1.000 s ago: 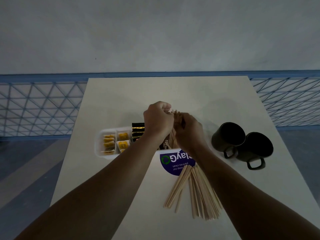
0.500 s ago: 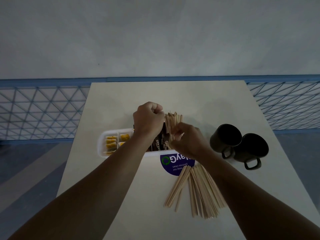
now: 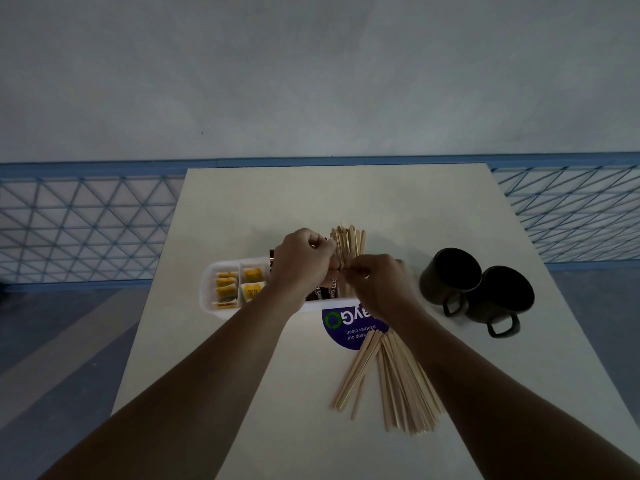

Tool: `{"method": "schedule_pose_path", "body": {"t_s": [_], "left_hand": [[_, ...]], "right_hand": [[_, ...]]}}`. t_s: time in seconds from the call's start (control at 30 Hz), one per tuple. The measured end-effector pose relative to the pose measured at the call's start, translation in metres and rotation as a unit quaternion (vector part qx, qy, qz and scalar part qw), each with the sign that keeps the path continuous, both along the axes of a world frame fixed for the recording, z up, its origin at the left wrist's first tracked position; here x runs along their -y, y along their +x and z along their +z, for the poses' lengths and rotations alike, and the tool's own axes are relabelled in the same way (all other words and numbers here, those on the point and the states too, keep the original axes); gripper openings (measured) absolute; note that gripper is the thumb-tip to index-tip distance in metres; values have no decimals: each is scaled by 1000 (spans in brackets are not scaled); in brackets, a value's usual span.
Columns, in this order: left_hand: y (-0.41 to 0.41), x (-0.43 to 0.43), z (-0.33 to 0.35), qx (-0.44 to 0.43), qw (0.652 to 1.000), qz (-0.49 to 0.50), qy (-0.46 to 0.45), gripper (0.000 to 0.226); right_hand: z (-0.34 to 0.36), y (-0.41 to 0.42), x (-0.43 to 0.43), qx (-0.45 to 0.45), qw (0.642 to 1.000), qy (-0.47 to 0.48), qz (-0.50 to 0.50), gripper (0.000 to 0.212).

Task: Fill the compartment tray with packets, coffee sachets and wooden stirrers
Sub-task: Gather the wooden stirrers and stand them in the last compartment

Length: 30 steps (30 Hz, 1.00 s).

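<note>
Over white tray [image 3: 209, 299]: both hands' grip holds pale upright stirrer bundle [image 3: 348, 242], tips fanned.

Pale table [image 3: 346, 202], far edge near blue lattice railing. White compartment tray [image 3: 209, 299] at centre. Purple sticker [image 3: 349, 329] just at its 6 o'clock; loose wooden stirrers [image 3: 398, 382] fanned beyond. Two dark mugs [image 3: 478, 289] at 3 o'clock, touching.
</note>
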State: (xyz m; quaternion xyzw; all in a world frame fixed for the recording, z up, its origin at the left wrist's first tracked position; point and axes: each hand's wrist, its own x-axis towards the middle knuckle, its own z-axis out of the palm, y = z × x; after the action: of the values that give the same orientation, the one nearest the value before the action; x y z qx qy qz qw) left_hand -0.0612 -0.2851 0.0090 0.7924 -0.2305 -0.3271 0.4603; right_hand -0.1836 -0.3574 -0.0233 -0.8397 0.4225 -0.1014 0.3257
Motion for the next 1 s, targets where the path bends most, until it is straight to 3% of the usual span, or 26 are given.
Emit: {"method": "schedule_pose_path", "body": {"t_s": [0.33, 0.8, 1.0], "left_hand": [[-7, 9, -8, 22, 999, -27, -24, 17], [-24, 0, -4, 42, 996, -72, -18, 12], [-49, -15, -15, 44, 990, -131, 16, 9]], "right_hand": [[-9, 10, 12, 16, 999, 25, -44, 28], [-7, -35, 14, 25, 997, 13, -65, 21], [-23, -76, -1, -35, 996, 21, -74, 24]]}}
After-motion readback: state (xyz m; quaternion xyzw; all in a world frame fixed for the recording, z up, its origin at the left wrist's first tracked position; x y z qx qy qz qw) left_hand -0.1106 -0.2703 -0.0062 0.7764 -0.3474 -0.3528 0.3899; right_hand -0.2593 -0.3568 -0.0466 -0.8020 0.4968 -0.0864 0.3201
